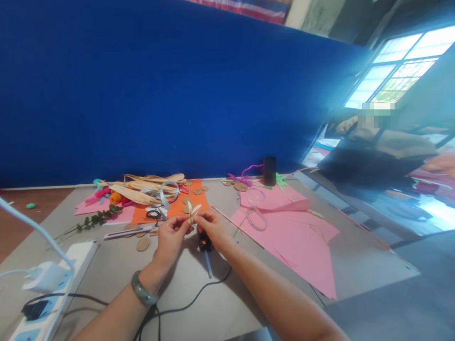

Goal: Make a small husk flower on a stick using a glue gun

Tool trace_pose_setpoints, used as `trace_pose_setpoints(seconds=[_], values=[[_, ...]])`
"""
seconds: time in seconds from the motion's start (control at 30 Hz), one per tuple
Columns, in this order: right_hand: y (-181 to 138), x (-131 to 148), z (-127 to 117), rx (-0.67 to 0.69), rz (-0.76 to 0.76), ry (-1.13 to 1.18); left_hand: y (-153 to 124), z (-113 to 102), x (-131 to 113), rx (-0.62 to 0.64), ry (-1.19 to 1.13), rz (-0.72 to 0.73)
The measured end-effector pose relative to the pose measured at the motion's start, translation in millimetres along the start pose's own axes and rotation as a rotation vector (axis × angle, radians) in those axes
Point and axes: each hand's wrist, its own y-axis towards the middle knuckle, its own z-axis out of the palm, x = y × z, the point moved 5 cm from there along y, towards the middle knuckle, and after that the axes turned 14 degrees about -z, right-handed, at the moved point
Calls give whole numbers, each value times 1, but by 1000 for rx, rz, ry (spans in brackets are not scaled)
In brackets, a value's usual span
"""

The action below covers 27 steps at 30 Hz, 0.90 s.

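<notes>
My left hand (171,237) and my right hand (212,228) meet over the middle of the table. Between their fingertips they pinch a small piece of pale dried husk (193,211), its petal-like tips pointing up. Just under my right hand lies a black glue gun (205,242), partly hidden, with a translucent glue stick (208,266) reaching towards me. Left of my left hand are a utility knife (124,232) and a round wood slice (143,244). Black-handled scissors (154,214) rest behind it.
Dried husks (137,196) and a tape roll (167,193) lie on orange paper (142,214) at the back left. Pink paper (302,246) covers the right side. A phone (269,171) leans against the blue panel (177,94). At left is a power strip (82,255) with cables; another person sits far right.
</notes>
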Motion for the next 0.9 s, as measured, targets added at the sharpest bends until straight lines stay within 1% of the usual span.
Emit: trace_pose_setpoints(seconds=[0.27, 0.5, 0.73, 0.9], values=[[-1, -2, -1, -1, 20, -27, -2, 1, -2, -8, 18, 24], [-2, -2, 0, -12, 34, 16, 0, 0, 1, 25, 38, 37], [-2, 1, 0, -26, 8, 18, 0, -1, 0, 6, 99, 85], [-2, -2, 1, -30, 27, 41, -2, -1, -3, 1, 114, 119]])
